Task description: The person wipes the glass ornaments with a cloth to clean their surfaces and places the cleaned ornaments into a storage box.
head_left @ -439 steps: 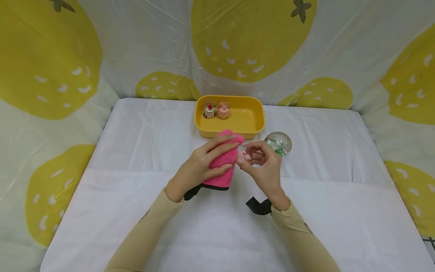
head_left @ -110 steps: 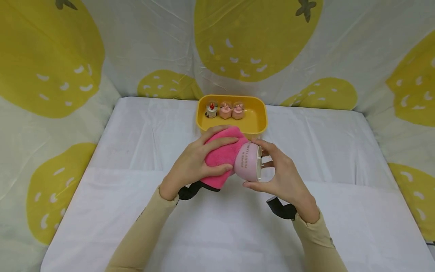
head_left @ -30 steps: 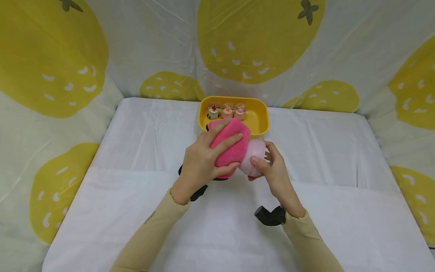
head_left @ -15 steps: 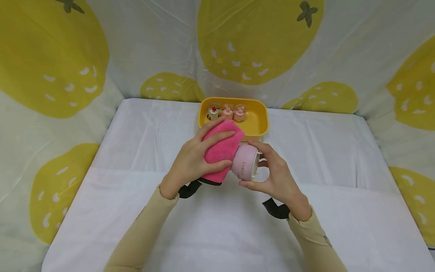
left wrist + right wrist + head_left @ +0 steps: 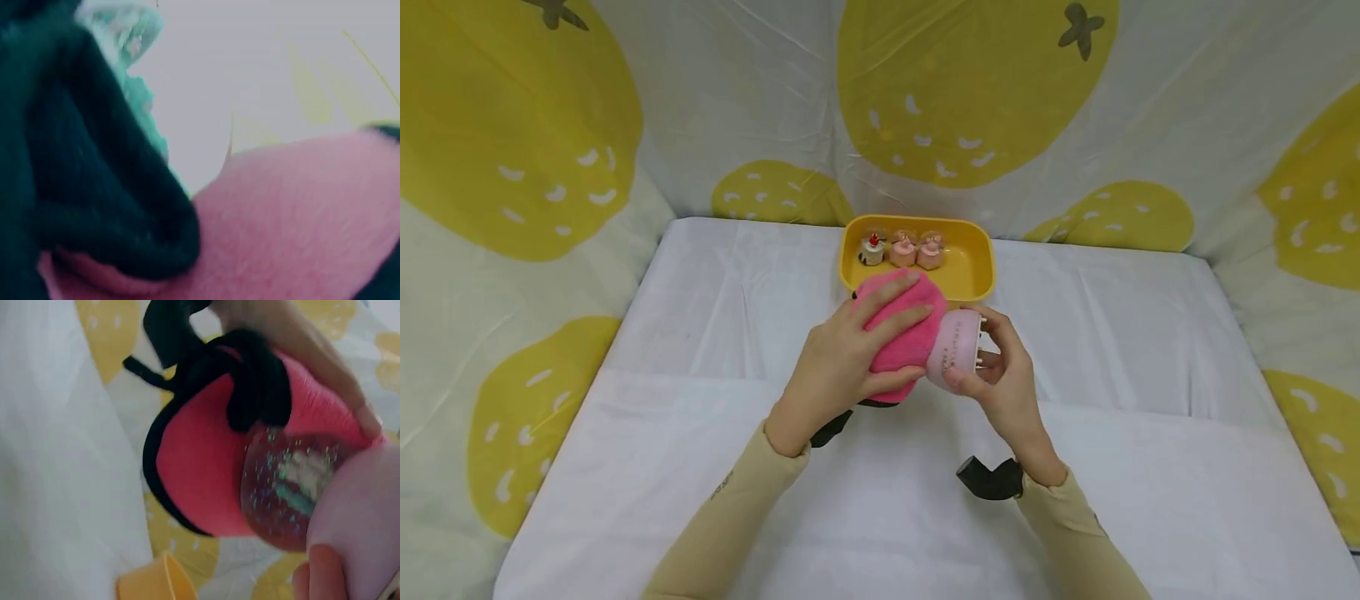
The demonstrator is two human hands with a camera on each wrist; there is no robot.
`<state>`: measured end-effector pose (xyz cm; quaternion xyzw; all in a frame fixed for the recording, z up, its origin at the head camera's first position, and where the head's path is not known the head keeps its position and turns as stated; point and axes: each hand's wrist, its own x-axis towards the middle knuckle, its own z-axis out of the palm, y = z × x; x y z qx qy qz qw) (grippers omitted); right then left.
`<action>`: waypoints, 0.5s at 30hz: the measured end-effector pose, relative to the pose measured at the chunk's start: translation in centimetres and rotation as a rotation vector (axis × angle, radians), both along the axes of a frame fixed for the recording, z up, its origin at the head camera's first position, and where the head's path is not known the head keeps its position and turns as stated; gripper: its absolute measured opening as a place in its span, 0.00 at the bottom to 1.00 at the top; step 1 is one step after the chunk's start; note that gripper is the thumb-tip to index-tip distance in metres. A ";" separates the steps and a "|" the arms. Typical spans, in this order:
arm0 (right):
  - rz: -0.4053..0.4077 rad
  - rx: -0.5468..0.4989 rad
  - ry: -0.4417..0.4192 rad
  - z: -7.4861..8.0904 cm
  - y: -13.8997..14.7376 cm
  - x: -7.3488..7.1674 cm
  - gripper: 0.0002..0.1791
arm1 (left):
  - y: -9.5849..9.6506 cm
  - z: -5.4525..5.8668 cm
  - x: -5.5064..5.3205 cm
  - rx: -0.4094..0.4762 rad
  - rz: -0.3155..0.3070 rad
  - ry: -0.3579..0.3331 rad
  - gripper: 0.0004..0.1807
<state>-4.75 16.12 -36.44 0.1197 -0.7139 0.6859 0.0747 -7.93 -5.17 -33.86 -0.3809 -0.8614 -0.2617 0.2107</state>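
Observation:
My left hand [image 5: 838, 354] grips a pink plush cloth [image 5: 906, 321] with black edging, its fingers spread over it. The cloth is wrapped about the glass dome of a snow globe, hidden in the head view. In the right wrist view the clear dome [image 5: 290, 487] shows glitter and a green and white figure inside, pressed against the cloth. My right hand [image 5: 1011, 392] holds the globe's pale pink base [image 5: 953, 350], thumb on its side and fingers behind; the globe lies tilted sideways. Blurred pink cloth [image 5: 300, 212] fills the lower left wrist view.
Beyond my hands stands a yellow tray [image 5: 973, 262]. In its left part are a small white globe with a red top [image 5: 872, 248] and two small pink globes [image 5: 903, 248]. A white cloth [image 5: 1120, 333] covers the table; a lemon-print curtain [image 5: 977, 83] hangs behind.
Since the oldest frame, a third small globe has come into the tray, and the snow globe has been lifted from the table. Lately my right hand turns its base against the cloth.

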 end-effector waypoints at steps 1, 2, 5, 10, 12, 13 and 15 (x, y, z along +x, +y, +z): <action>-0.011 -0.043 -0.071 0.2 -0.1 -0.1 0.29 | 0.3 -0.1 0.1 -0.003 0.031 0.031 0.34; -0.024 -0.074 -0.136 0.3 -0.1 -0.2 0.27 | 0.6 -0.2 0.3 -0.007 0.057 0.056 0.34; -0.018 -0.093 -0.283 0.8 0.1 -0.4 0.24 | 1.2 -0.5 0.4 -0.007 0.111 0.079 0.34; 0.148 0.215 -0.268 1.7 1.6 -0.3 0.40 | 0.6 -0.8 -0.5 0.099 0.058 -0.087 0.34; 0.190 0.402 -0.146 2.0 2.2 -0.2 0.52 | 0.2 -0.8 -0.9 0.142 0.015 -0.153 0.34; 0.193 0.495 -0.062 2.2 2.4 -0.2 0.56 | 0.0 -0.7 -1.1 0.159 -0.006 -0.173 0.35; 0.167 0.641 0.122 2.3 2.7 -0.4 0.57 | -0.1 -0.6 -1.3 0.163 -0.030 -0.182 0.35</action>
